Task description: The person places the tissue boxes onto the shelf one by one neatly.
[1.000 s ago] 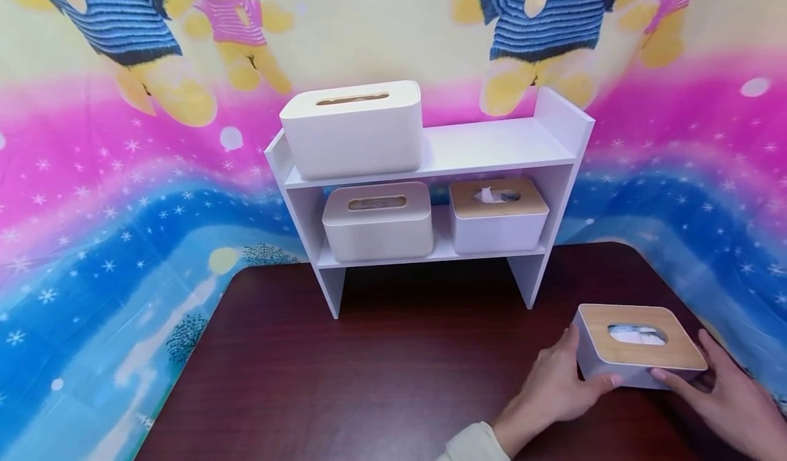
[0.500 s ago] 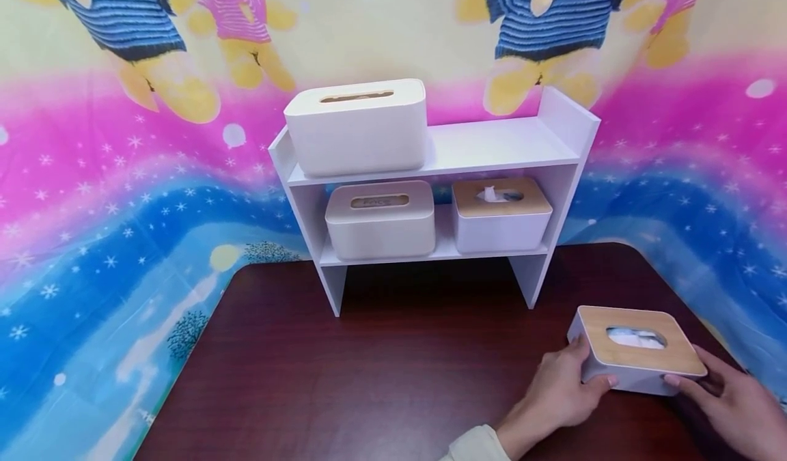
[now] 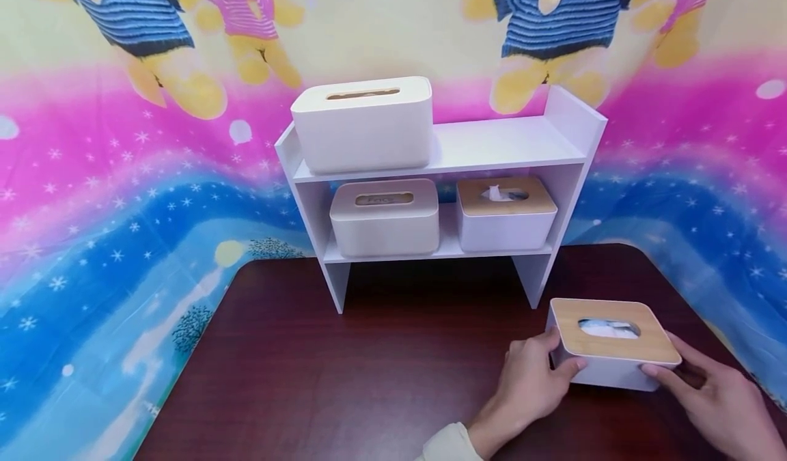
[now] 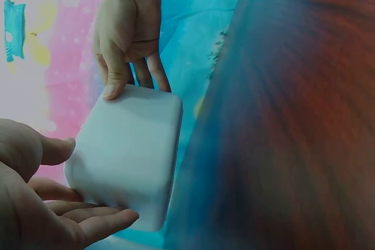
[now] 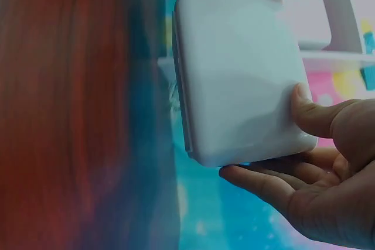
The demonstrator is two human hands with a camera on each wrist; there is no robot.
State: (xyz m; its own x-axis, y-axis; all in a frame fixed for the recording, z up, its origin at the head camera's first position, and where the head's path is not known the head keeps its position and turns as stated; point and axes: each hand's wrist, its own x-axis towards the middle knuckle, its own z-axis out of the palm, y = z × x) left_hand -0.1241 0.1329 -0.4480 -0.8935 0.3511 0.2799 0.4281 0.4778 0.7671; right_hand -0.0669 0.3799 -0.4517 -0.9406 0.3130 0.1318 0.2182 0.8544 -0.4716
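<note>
Both hands are gripping the tissue box [image 3: 611, 343] at lower right — left hand [image 3: 527, 384], right hand [image 3: 713, 396]. Fingers are curling round its ends — on the table [image 3: 369, 379].

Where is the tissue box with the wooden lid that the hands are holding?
In the head view, the tissue box sits at the right front of the dark table, between the left hand and right hand, just in front of the white shelf.
</note>
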